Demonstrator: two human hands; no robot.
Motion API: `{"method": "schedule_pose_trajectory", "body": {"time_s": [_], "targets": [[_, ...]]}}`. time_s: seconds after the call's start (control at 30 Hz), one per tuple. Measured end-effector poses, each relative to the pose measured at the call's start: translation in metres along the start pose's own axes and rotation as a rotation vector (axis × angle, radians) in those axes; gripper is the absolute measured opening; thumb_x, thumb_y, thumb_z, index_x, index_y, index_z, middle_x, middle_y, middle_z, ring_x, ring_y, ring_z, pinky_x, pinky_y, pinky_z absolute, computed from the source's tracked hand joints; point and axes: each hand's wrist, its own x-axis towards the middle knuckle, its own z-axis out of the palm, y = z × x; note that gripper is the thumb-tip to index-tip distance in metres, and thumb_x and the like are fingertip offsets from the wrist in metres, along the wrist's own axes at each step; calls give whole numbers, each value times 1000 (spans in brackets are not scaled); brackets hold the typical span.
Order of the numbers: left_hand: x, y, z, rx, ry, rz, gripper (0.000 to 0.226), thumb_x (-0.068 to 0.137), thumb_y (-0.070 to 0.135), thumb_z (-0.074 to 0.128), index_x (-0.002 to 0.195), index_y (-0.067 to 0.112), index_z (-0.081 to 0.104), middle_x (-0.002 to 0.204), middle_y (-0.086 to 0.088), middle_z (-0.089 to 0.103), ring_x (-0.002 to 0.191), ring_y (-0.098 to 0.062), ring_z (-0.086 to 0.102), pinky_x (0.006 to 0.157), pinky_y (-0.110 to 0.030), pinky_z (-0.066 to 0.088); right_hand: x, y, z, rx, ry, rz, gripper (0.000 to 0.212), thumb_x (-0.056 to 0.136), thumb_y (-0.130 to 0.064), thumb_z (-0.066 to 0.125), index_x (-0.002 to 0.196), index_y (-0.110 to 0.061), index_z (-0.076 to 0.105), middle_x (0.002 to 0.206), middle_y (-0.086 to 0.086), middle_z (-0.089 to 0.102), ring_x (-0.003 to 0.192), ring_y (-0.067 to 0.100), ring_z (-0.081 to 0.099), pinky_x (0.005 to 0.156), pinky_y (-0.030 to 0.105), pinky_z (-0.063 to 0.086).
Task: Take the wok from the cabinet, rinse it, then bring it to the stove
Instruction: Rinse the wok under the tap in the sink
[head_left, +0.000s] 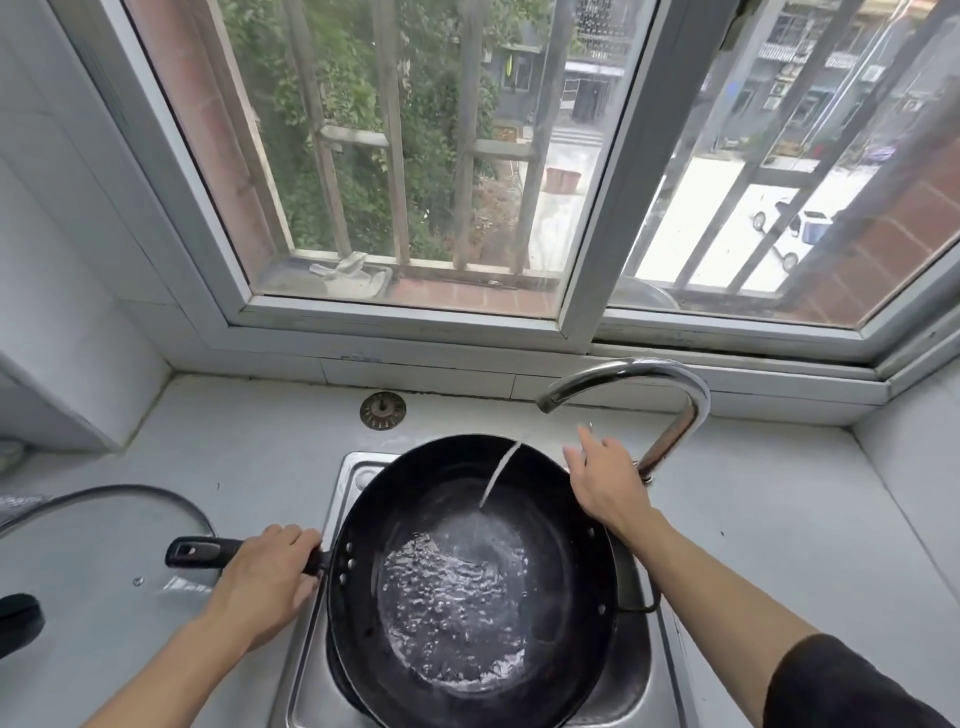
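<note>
- The black wok (467, 571) sits in the sink (353, 475), water pooling inside.
- Your left hand (265, 577) grips its handle (208, 552).
- Your right hand (605, 480), fingers relaxed, hovers by the faucet (670, 415) behind the sink.

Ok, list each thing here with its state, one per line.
Wok: in the sink, water pooled inside.
Faucet: running into the wok.
Sink: mostly covered by the wok.
Lid: flat on the counter, left of the sink.
Strainer: on the counter, out of the drain.
Left hand: grips the wok handle.
Right hand: open, by the faucet.
</note>
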Motion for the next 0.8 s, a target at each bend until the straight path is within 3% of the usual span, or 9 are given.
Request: {"method": "schedule_pose_trajectory", "body": {"time_s": [0.17,0.27,0.43,0.53,0.63,0.7,0.8], "targets": [[0,0,1,-17,-10,1,30,87,39,50,115,30,48,113,10,55,106,-16,49,90,-30,41,-2,-10,0,4,-22,-28,56,98,-40,44,141,-5,31,133,23,44,124,40,43,102,44,37],[0,0,0,-15,-10,9,29,87,40,52,114,30,47,112,10,55,105,-15,49,90,-30,42,-13,-1,-10,-24,-44,-93,65,96,-36,50,148,-7,25,141,17,40,132,33,37,110,41,32],[6,0,-3,-8,-22,32,26,86,45,53,105,29,48,106,7,56,102,-18,52,86,-33,45,-46,25,-26,-93,-135,-300,62,88,-36,62,143,-18,38,141,4,43,133,22,39,109,39,36],[12,-2,-4,-5,-39,59,24,84,44,54,103,30,48,104,8,58,99,-17,54,83,-33,45,-62,40,-38,-208,-313,-376,84,73,-46,74,145,-25,34,142,-3,42,132,17,38,109,34,36],[19,-5,-4,-25,-95,84,25,83,43,56,102,29,47,106,7,58,101,-18,55,82,-34,46,-72,52,-37,-414,-408,-396,118,59,-52,83,152,-23,17,150,-2,35,137,19,33,113,33,32],[24,-9,-5,-36,-145,98,28,83,41,57,106,28,48,111,6,58,105,-19,56,85,-34,47,-75,56,-32,-510,-401,-381,130,58,-47,86,154,-21,3,149,2,35,135,24,34,112,35,33],[28,-16,-5,-56,-209,122,33,84,43,58,112,28,48,115,6,58,108,-18,56,89,-34,46,-75,61,-26,-565,-347,-405,132,60,-41,88,153,-22,-4,146,3,36,130,25,36,108,35,37]]}}
